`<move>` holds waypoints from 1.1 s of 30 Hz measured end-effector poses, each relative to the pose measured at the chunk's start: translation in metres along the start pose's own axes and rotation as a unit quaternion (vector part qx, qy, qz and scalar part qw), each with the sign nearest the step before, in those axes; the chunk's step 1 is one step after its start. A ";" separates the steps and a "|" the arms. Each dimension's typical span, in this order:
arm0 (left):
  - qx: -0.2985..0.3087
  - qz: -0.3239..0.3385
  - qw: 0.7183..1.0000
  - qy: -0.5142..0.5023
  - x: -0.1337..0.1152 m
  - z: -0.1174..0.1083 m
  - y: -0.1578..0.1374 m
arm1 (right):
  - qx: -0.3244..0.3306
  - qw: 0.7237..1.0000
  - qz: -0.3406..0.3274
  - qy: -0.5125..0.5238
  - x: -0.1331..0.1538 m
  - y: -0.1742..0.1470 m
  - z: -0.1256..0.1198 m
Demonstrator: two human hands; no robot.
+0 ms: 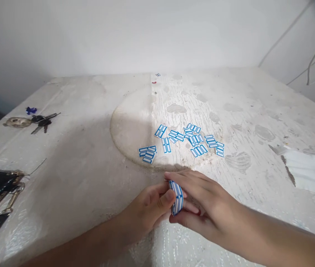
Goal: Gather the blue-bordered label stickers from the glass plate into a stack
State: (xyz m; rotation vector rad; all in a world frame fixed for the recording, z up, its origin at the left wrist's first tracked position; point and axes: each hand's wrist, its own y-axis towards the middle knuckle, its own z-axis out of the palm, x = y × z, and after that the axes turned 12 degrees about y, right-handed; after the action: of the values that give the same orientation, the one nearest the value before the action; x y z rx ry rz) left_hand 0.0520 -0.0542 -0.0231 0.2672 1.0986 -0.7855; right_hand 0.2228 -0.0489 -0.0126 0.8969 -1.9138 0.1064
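Together, the left hand (157, 204) and right hand (211, 196) clamp a small stack of blue-and-white cards (178, 196), well away from the far edge of the table (76, 167). The left thumb presses the stack's face; the right thumb and fingers span it. Loose cards (199, 150), some overlapping, lie scattered just beyond. Keys (42, 120) rest near the left edge.

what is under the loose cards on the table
The table shows around the loose cards. Some overlap, partly hiding others beneath; whatever else they cover can't be seen.
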 end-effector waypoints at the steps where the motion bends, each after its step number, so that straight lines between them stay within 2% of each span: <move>1: 0.003 0.005 1.000 0.003 0.001 0.000 0.000 | 0.001 1.000 0.001 0.001 0.000 0.000 0.000; 10: -0.014 -0.004 1.000 -0.018 -0.003 0.003 0.000 | 0.026 1.000 0.002 -0.014 -0.006 -0.001 0.001; 12: -0.015 -0.019 0.999 -0.026 -0.003 0.003 -0.001 | 0.042 0.999 0.019 0.012 -0.004 -0.001 0.001; 14: -0.026 -0.037 0.998 -0.039 -0.003 0.002 -0.002 | 0.058 0.994 0.065 0.072 0.000 -0.001 -0.001; 17: -0.055 -0.057 0.995 -0.061 -0.002 -0.001 -0.003 | 0.071 0.967 0.121 0.211 0.003 0.001 -0.005; 20: -0.029 -0.065 0.996 -0.053 -0.001 -0.003 -0.004 | 0.067 0.919 0.127 0.368 0.002 0.004 -0.006; 22: -0.005 -0.069 0.997 -0.033 0.001 -0.004 -0.004 | 0.053 0.900 0.132 0.411 0.001 0.006 -0.005; 30: 0.049 -0.084 0.995 0.037 0.010 -0.010 -0.007 | 0.010 0.918 0.175 0.357 0.005 0.007 -0.005; 33: 0.038 -0.092 0.986 0.131 0.005 -0.006 -0.013 | -0.004 0.934 0.178 0.309 0.003 0.005 -0.003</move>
State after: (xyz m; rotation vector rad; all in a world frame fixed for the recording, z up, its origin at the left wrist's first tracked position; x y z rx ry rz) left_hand 0.0400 -0.0621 -0.0280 0.3439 1.3567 -0.9781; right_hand 0.2218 -0.0459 -0.0070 0.4232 -1.4511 0.5342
